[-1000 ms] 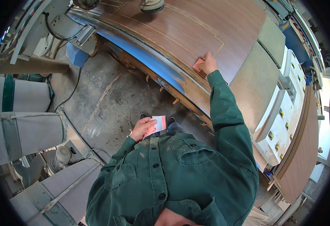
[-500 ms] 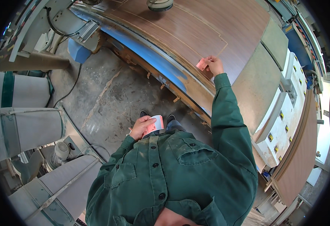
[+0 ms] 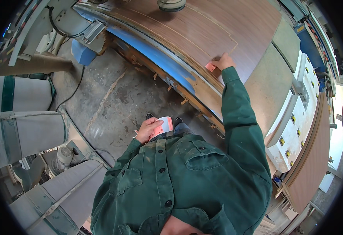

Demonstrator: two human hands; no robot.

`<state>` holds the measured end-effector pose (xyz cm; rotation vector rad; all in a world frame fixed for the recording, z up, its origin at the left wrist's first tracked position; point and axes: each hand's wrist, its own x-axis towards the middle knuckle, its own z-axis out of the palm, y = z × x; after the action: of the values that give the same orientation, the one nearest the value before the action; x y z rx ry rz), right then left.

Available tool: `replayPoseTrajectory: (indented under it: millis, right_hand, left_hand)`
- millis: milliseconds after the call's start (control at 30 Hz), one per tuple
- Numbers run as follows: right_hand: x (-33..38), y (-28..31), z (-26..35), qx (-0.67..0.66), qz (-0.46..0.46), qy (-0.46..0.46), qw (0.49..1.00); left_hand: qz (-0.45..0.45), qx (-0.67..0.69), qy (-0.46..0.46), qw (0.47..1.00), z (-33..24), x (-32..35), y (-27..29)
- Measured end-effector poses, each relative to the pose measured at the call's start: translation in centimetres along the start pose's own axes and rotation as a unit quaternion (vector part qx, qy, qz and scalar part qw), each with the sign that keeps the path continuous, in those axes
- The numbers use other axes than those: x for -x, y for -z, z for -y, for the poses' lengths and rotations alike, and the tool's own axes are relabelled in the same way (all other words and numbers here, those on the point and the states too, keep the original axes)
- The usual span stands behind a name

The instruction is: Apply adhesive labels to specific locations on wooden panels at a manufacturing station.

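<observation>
Workshop floor, grey and dusty | big brown board [image 3: 203,31] at 12 o'clock | right hand [image 3: 223,62] presses pink sticker [image 3: 210,67] onto board, fingers closed on it | left hand [image 3: 148,130] grips sticker roll [image 3: 163,126] at centre | looks like one sticker nearly on, roll still has more

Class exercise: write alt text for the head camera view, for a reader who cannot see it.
Seen from above, a person in a green work jacket presses a small pink label with the right hand onto a large brown wood-grain panel lying on a machine bed. The left hand holds a roll of pink labels near the waist, above a stained concrete floor.
</observation>
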<state>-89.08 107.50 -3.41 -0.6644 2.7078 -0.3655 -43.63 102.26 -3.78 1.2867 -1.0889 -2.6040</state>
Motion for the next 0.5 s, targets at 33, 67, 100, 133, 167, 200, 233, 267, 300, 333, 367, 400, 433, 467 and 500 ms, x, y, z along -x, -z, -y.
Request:
replayPoseTrajectory:
  millis: [33,67,100,133,167,200,233,267,300,333,367,400,433,467,500]
  right_hand:
    - [0.5,0.2,-0.3,0.011,-0.028,0.007,1.0]
    - [1.0,0.4,-0.7,0.039,-0.051,-0.011,0.998]
    - [1.6,0.6,-1.2,0.026,-0.06,0.016,0.998]
    - [2.2,0.6,-1.7,0.012,-0.055,0.008,0.998]
    - [2.8,0.5,-2.2,-0.004,-0.036,-0.003,0.999]
    - [3.2,0.5,-2.6,-0.001,-0.049,0.0,0.999]
    - [3.5,0.4,-3.0,0.003,-0.068,0.011,0.998]
    - [3.7,0.2,-3.2,0.013,-0.097,0.011,0.995]
    - [3.8,0.1,-3.2,0.008,-0.088,0.023,0.996]
    - [3.8,0.0,-3.1,-0.018,-0.115,0.059,0.991]
    - [3.8,0.0,-2.7,-0.04,-0.136,0.092,0.986]
    - [3.9,0.0,-2.2,-0.042,-0.139,0.093,0.985]
    - [4.2,0.0,-1.4,-0.006,-0.174,0.118,0.978]
    - [4.9,-0.1,-0.4,0.037,-0.174,0.12,0.977]
    - [5.5,0.0,0.8,0.024,-0.21,0.146,0.967]
  left_hand:
    - [0.009,-0.003,-0.007,1.0,0.0,0.0,0.0]
    - [0.006,-0.002,-0.014,1.0,0.0,0.0,0.1]
    - [0.006,0.005,-0.017,1.0,0.0,0.0,0.1]
    - [0.003,0.005,-0.023,1.0,-0.1,0.0,0.2]
    - [-0.011,-0.004,-0.025,1.0,-0.2,0.0,0.2]
    - [-0.02,-0.01,-0.029,0.999,-0.4,-0.1,0.3]
    - [-0.026,-0.01,-0.031,0.999,-0.6,-0.1,0.3]
    - [-0.026,-0.014,-0.041,0.999,-0.9,-0.1,0.3]
    - [-0.033,-0.019,-0.049,0.998,-1.3,-0.2,0.4]
    - [-0.052,-0.029,-0.045,0.997,-1.7,-0.3,0.3]
    - [-0.032,-0.021,-0.056,0.998,-2.0,-0.5,0.0]
    - [-0.026,-0.023,-0.063,0.997,-2.5,-0.6,-0.3]
    - [-0.018,-0.03,-0.06,0.998,-3.0,-0.6,-0.6]
    - [-0.01,-0.052,-0.058,0.997,-3.7,-0.7,-1.0]
    - [-0.012,-0.048,-0.071,0.996,-4.8,-1.1,-1.4]
